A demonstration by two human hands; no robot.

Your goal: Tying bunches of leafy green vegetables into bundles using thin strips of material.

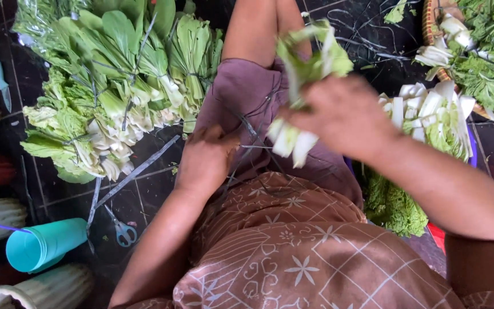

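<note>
Woven basket [430,23], floor's top-right corner: cut greens inside. Right hand [341,117] grips one bok choy bunch [304,86] over lap. Left hand [207,160] rests on thigh, fingers curled; grip unclear. One teal cup [44,246], one pair of scissors [122,232] on floor.

A vegetable seller's floor workspace: tied greens bundles [115,86], woven basket [430,23] of leaves, dark tiled floor [144,194]

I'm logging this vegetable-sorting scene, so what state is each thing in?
Right hand: closed around a bunch of greens, lifted over the lap.
Left hand: resting on the thigh, touching thin dark ties.
Tied bundles of greens: piled on the floor.
Scissors: lying on the floor, apparently closed.
Teal cups: stacked, lying on their side.
Basket: filled with greens.
</note>
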